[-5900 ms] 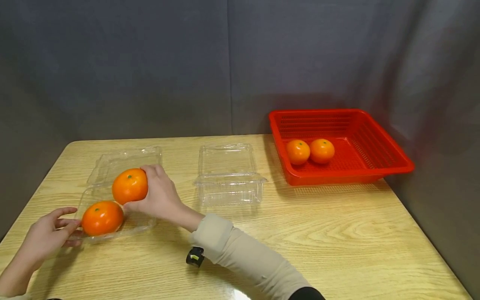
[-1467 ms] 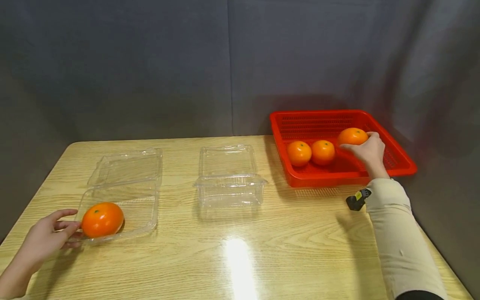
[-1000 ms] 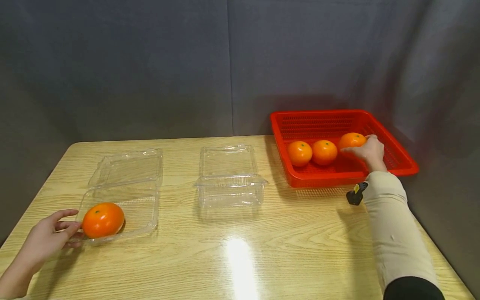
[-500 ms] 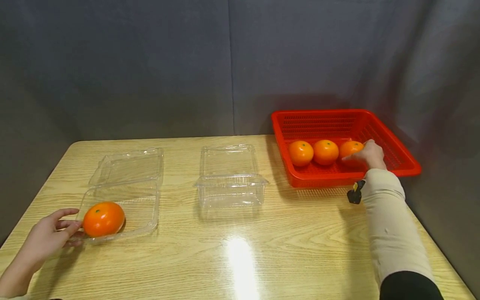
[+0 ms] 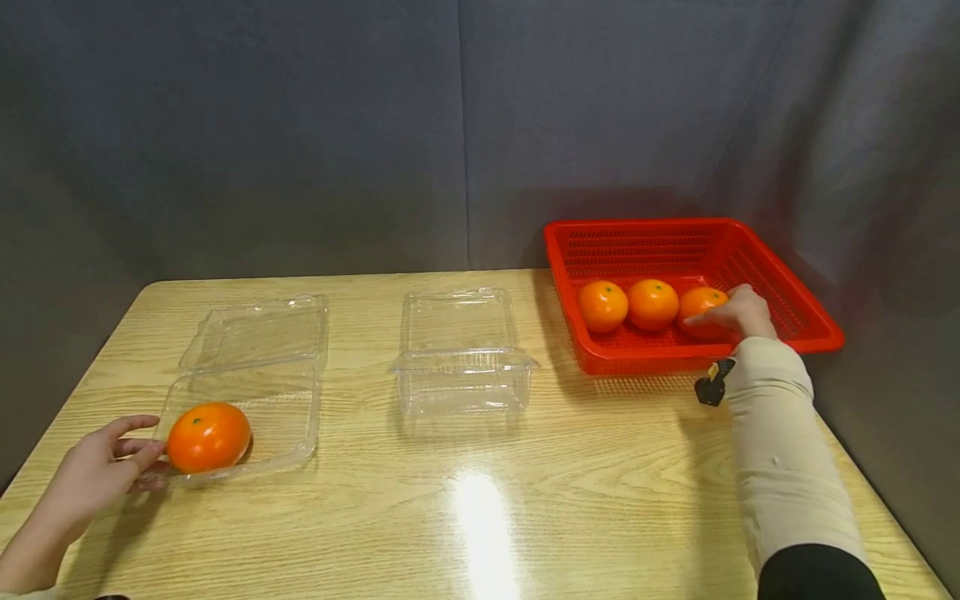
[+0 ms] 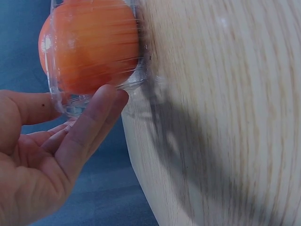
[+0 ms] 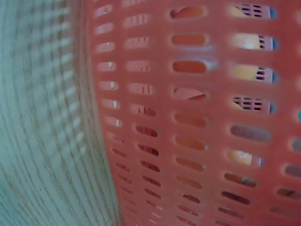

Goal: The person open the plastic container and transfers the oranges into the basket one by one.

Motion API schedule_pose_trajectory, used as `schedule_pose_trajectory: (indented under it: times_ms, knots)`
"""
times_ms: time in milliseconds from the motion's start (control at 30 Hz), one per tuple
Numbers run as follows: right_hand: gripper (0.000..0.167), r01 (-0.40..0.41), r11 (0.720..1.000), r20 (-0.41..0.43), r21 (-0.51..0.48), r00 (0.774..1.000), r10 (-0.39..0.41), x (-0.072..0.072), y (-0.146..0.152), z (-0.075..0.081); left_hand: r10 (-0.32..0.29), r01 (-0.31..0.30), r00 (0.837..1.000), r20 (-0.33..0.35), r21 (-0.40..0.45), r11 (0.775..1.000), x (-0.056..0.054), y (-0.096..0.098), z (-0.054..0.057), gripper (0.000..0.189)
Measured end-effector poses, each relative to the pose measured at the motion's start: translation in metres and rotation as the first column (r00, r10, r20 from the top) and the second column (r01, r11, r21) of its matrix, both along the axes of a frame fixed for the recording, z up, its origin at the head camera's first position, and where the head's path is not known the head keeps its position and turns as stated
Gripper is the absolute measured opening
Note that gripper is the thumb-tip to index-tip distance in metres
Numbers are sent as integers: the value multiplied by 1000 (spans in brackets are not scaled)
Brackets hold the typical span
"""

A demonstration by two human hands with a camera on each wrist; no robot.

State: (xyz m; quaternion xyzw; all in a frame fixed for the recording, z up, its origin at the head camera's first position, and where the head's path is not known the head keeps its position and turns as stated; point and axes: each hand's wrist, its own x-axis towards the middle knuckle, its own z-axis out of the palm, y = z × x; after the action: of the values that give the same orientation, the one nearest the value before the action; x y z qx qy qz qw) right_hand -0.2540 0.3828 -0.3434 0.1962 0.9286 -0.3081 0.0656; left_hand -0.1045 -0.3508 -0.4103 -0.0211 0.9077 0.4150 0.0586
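My left hand [image 5: 97, 467] pinches the near-left edge of an open clear plastic clamshell container [image 5: 281, 417], thumb at the rim and fingers against the side wall. One orange [image 5: 209, 437] sits in that container's left half; the left wrist view shows the same orange [image 6: 91, 44] through the plastic, just beyond my fingertips. Inside the red basket [image 5: 806, 337], my right hand [image 5: 742, 312] holds another orange [image 5: 701, 310] from its right side. That orange rests low in the basket, in a row with two oranges [image 5: 602, 306] [image 5: 652, 303]. The basket's slotted wall [image 7: 160, 108] hides my right hand in the right wrist view.
A second open clear container [image 5: 463, 383] stands mid-table with its lid [image 5: 457, 321] tilted back. The wooden table [image 5: 600, 483] ends before a grey curtain [image 5: 315, 142] at the back and sides. The basket's raised rim stands beside my right forearm.
My right hand has carried an orange from above the left container to the basket and lowered it beside the other two. The left hand has stayed at the container's edge.
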Motion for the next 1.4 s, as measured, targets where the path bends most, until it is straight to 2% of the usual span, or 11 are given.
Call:
schedule_pose_trajectory:
  times_ms: [167,267,367,567,667,767,833,1033,1133,1367,1400]
  knots:
    - [86,-14,999,-15,-29,1000,13,2,2,1,-14,14,1000,-1,-28,999,5,12,14,42]
    - [87,-12,1000,-33,-26,999,12,3,3,2,-12,12,1000,0,-13,1000,5,12,15,41]
    - [86,4,998,-59,-56,998,-7,3,4,3,-6,6,1000,3,2,1000,2,5,7,42]
    - [92,3,993,-117,-114,993,-17,5,1,10,-5,5,1000,-28,10,1000,-7,-17,-17,46]
    - [92,8,993,-153,-117,988,-26,6,-4,13,-10,10,999,-34,-2,1000,-9,-19,-20,48]
    - [91,33,993,-187,-114,981,-54,7,-10,18,8,-9,1000,-12,-20,1000,-6,-10,-10,46]
    - [90,54,991,-215,-121,973,-79,9,-16,22,12,-12,1000,10,-20,1000,-2,-1,0,46]
    - [86,71,983,-329,-170,936,-125,17,-39,39,1,-1,1000,10,-38,999,5,16,19,42]
    - [84,36,979,-371,-201,922,-110,23,-53,48,-1,1,1000,12,-43,999,6,17,21,42]
    - [80,-74,980,-406,-185,914,-8,37,-83,67,-5,5,1000,10,-52,999,5,14,18,42]
    - [80,-83,979,-417,-184,909,-2,39,-87,69,13,-12,1000,14,-46,999,4,14,18,42]
